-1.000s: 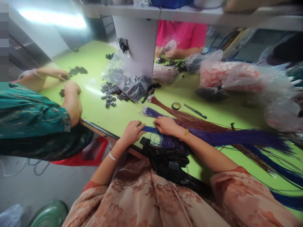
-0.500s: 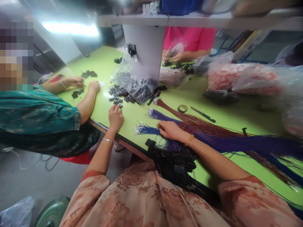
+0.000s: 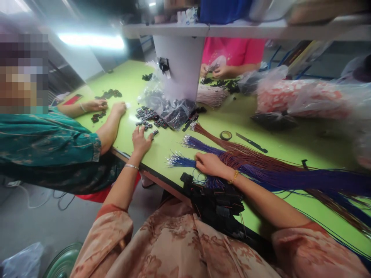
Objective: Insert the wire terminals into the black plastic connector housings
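Note:
My left hand [image 3: 141, 139] reaches out over the green table [image 3: 232, 119], its fingers curled down on the loose black connectors [image 3: 147, 117] at the near edge of their pile. My right hand [image 3: 210, 163] rests on the bundle of blue wires [image 3: 181, 160], with its fingers pressed over the strands. Purple wires [image 3: 199, 143] and brown wires [image 3: 208, 133] lie fanned out just beyond it. A mass of black connectors with wires attached [image 3: 216, 199] hangs at the table edge below my right wrist.
A person in a green sleeve [image 3: 58, 143] works at my left with black parts. Another person in pink [image 3: 232, 52] sits across. Plastic bags of parts [image 3: 290, 96], a tape roll [image 3: 225, 135], a black tool [image 3: 251, 142] and a white post [image 3: 181, 65] stand on the table.
My left hand left the blue wires and moved forward and left to the black connectors. My right hand stayed on the blue wire bundle. The view shifted slightly.

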A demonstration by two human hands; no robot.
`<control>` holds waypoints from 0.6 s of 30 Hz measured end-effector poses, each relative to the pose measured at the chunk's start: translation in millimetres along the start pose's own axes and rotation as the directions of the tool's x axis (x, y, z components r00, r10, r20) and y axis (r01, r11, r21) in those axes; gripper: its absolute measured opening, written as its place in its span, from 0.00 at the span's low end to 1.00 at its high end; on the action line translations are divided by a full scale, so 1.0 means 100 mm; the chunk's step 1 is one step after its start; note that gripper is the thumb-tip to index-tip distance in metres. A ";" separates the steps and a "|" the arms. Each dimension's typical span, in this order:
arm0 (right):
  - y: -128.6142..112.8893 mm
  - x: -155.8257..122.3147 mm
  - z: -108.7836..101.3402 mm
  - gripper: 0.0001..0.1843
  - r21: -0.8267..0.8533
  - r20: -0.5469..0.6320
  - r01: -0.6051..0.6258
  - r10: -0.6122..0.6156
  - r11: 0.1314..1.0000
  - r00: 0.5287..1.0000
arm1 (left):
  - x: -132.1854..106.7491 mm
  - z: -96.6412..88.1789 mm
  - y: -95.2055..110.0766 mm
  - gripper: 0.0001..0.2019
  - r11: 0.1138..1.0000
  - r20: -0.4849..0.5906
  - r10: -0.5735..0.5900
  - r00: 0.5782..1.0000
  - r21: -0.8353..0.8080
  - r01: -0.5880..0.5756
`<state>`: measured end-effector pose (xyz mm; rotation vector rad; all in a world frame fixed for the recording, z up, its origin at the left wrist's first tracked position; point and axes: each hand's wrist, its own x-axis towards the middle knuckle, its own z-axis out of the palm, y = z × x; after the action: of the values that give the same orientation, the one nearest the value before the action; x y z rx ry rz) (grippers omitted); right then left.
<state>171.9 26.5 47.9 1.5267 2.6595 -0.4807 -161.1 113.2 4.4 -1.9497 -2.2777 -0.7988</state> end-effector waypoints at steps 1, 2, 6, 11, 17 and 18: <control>-0.01 0.00 0.01 0.11 0.009 -0.006 -0.008 0.008 1.000 1.000 | 0.08 0.01 0.00 0.33 0.999 0.006 -0.039 0.999 0.012 0.039; -0.01 -0.01 0.03 0.11 0.017 -0.013 -0.017 0.017 1.000 1.000 | 0.18 0.01 -0.01 0.35 0.997 0.024 -0.077 0.997 0.021 0.076; -0.02 -0.03 0.07 0.13 0.014 -0.049 -0.039 0.039 0.999 0.998 | 0.50 0.08 -0.01 0.39 0.986 0.164 -0.169 0.972 0.023 0.168; 0.00 -0.04 0.09 0.12 0.027 -0.064 -0.015 0.016 1.000 0.998 | 0.53 0.18 0.07 0.32 0.997 0.182 -0.078 0.980 -0.006 0.080; -0.02 -0.05 0.08 0.13 0.021 -0.062 -0.031 0.033 0.999 0.998 | 0.28 0.09 0.10 0.22 0.964 0.106 -0.040 0.994 -0.258 0.066; -0.03 -0.05 0.08 0.13 0.014 -0.065 -0.039 0.040 0.999 0.997 | 0.23 0.06 0.12 0.22 0.947 0.074 -0.060 0.995 -0.311 0.080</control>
<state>171.4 18.5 42.0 1.6230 2.6731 -0.4539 -153.2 137.7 12.0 -2.0508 -2.3925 -1.1901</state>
